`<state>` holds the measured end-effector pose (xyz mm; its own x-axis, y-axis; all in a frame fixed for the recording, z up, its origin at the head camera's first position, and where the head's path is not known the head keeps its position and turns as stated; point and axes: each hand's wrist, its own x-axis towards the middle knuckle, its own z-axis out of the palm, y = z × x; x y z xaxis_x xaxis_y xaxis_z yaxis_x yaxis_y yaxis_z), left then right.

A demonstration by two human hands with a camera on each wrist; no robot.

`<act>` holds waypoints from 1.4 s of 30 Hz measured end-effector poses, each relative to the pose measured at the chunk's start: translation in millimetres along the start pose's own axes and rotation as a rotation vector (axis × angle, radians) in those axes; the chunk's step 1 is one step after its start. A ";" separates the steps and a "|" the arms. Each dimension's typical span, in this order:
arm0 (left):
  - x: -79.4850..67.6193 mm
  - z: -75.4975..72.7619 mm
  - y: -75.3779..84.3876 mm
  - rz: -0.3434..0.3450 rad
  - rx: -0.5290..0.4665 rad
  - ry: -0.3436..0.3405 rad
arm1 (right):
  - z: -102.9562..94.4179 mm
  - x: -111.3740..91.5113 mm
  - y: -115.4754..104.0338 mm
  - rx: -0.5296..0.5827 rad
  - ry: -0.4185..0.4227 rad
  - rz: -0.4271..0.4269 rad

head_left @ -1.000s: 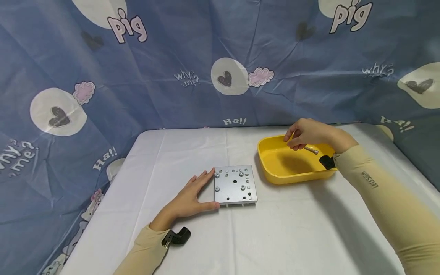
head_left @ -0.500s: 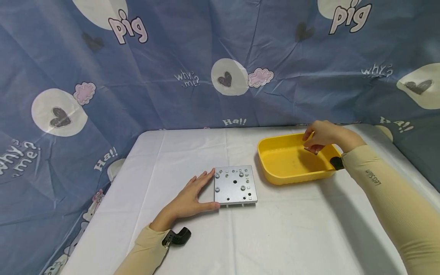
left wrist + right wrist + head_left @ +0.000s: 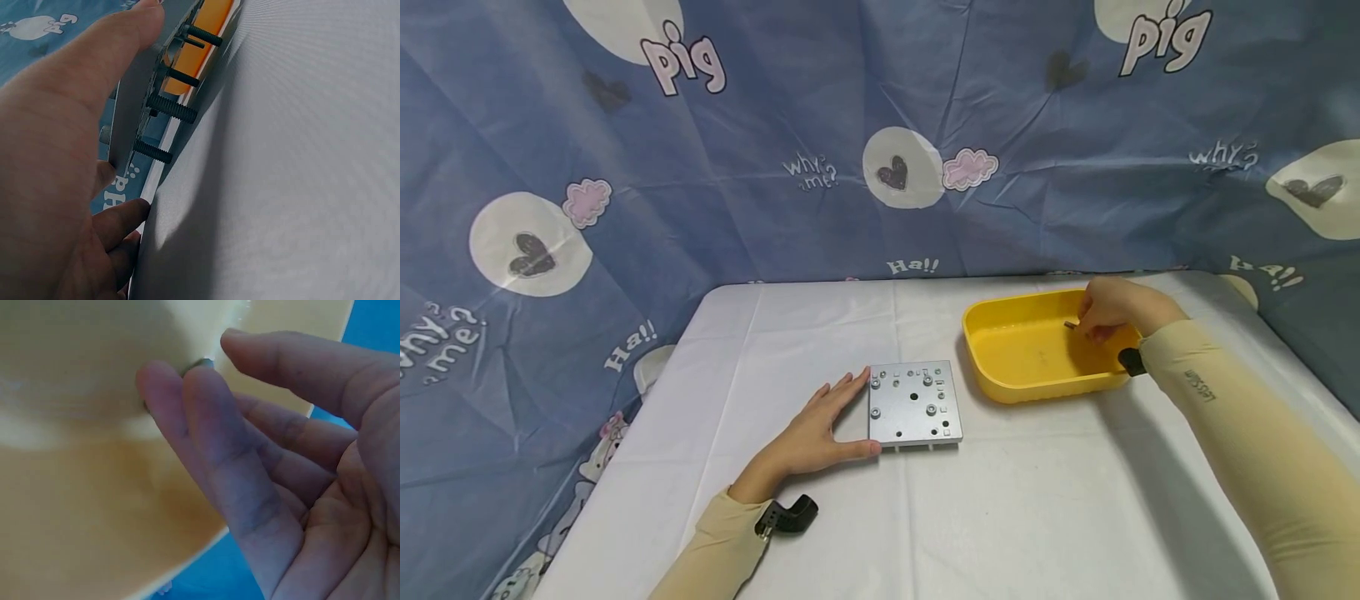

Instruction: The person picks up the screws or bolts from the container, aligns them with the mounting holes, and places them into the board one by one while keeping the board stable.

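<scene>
A square silver metal plate [image 3: 910, 403] with holes and several socket-head screws stands raised off the table. In the left wrist view, threaded screw shanks [image 3: 172, 107] stick out beneath it. My left hand [image 3: 808, 437] lies at its left side, fingers spread, thumb at the near corner and a finger at the far one. Inside the yellow tray [image 3: 1011, 392] my right hand [image 3: 1108, 308] reaches down at the right end. A small metal screw [image 3: 1070, 325] shows past its fingertips. From the right wrist, the screw [image 3: 201, 364] is mostly behind two fingers; the thumb stands apart.
White cloth [image 3: 1022, 500] covers the table, and a blue printed curtain [image 3: 820, 233] hangs behind it. The tray's rim rises around the right hand. A black wrist camera [image 3: 790, 515] sits on the left wrist.
My right hand has moved right and lower into the tray, from above its middle to the screw, which its fingers now largely cover. Left hand and plate stay in place.
</scene>
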<state>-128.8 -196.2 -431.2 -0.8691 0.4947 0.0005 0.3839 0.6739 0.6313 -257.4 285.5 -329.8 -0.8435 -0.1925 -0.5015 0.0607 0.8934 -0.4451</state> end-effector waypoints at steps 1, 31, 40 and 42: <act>-0.1 0.0 0.0 -0.001 0.001 -0.001 | 0.7 0.5 0.1 -0.009 -0.002 0.003; -1.6 -3.6 1.1 -0.023 -0.004 -0.017 | 3.1 11.2 -5.5 -0.001 -0.110 0.152; -2.1 -3.3 0.7 -0.021 0.003 -0.032 | 2.5 23.6 -3.0 -0.034 -0.092 0.186; -2.5 -3.9 0.4 -0.025 0.005 -0.027 | 1.7 25.7 -3.5 -0.053 -0.087 0.179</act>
<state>-127.7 -199.4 -427.9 -0.8696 0.4924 -0.0363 0.3637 0.6886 0.6273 -278.4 276.7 -342.4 -0.7722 -0.0610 -0.6325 0.1753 0.9363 -0.3043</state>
